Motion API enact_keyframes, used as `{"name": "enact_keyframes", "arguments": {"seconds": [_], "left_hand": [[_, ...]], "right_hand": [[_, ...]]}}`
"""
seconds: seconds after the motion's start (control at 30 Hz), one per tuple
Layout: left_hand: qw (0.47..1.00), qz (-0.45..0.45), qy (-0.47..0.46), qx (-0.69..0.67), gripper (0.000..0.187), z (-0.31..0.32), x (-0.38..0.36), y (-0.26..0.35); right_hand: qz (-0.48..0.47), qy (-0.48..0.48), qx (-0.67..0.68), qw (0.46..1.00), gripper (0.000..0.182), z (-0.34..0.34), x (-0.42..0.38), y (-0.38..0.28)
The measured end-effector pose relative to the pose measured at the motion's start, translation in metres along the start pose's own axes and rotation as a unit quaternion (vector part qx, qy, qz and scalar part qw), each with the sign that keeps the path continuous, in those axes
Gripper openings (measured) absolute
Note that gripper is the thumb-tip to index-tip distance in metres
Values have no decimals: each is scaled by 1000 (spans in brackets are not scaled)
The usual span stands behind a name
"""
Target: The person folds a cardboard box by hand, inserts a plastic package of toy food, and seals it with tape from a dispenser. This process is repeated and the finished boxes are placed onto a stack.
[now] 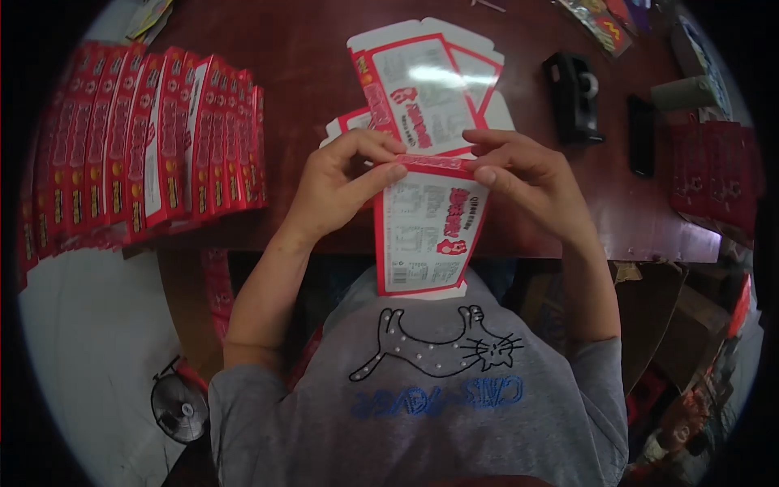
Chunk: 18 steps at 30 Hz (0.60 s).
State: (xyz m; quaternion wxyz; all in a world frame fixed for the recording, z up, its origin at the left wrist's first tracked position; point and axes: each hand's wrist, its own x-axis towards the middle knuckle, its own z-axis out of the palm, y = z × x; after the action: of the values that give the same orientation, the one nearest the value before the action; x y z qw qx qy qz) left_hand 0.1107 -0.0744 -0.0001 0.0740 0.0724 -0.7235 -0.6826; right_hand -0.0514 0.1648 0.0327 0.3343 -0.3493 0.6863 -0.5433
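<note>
A red and white printed carton (430, 235) hangs over the table's front edge toward my body, its printed panel facing me. My left hand (345, 183) pinches its upper left edge between thumb and fingers. At the upper right corner, my right hand (531, 178) holds the same carton, thumb on the near panel and fingers bent behind the fold. A narrow red side strip shows between the two hands. Just beyond them lie several overlapping flat cartons (414, 77) of the same print, with white flaps sticking out.
Many red boxes (166, 138) stand packed in a row on the left of the dark table (300, 73). At the right are a black tape dispenser (574, 97), a dark phone-like object (641, 134) and stacked red packages (714, 174). A fan (178, 406) stands on the floor.
</note>
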Motion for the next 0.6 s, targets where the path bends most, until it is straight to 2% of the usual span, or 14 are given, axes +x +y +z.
{"name": "enact_keyframes", "arguments": {"seconds": [0.03,0.1,0.13,0.17,0.2,0.23,0.27,0.3,0.37,0.43,0.47,0.53,0.6], "left_hand": [[999,15,38,26,15,1,5,0],[979,3,198,-55,16,2,16,-5],[963,-1,269,-14,16,-2,24,-9],[964,13,264,-15,16,-6,32,-20],[949,39,312,40,16,-10,38,-36],[925,66,361,94,16,-11,45,-51],[924,80,363,95,16,-10,50,-68],[915,108,367,124,15,-7,51,-85],[902,147,376,153,15,-5,56,-88],[909,97,370,167,12,0,54,-86],[906,102,375,165,12,1,54,-87],[914,72,358,179,12,-4,54,-92],[912,68,353,198,12,-6,58,-91]], "right_hand": [[-70,-17,-100,992,25,-12,8,-5],[-104,68,-174,977,47,-47,34,-9],[-158,122,-233,952,54,-76,57,-1],[-193,166,-283,925,58,-109,86,8],[-227,206,-329,893,63,-145,117,20],[-216,237,-390,863,67,-184,146,34],[-206,269,-448,827,72,-221,170,47],[-217,276,-449,822,72,-252,187,59],[-124,255,-518,807,97,-302,213,72],[3,232,-570,788,113,-329,224,74],[8,262,-573,777,109,-340,234,80],[73,241,-563,787,105,-376,260,85],[90,276,-563,774,102,-388,272,102]]}}
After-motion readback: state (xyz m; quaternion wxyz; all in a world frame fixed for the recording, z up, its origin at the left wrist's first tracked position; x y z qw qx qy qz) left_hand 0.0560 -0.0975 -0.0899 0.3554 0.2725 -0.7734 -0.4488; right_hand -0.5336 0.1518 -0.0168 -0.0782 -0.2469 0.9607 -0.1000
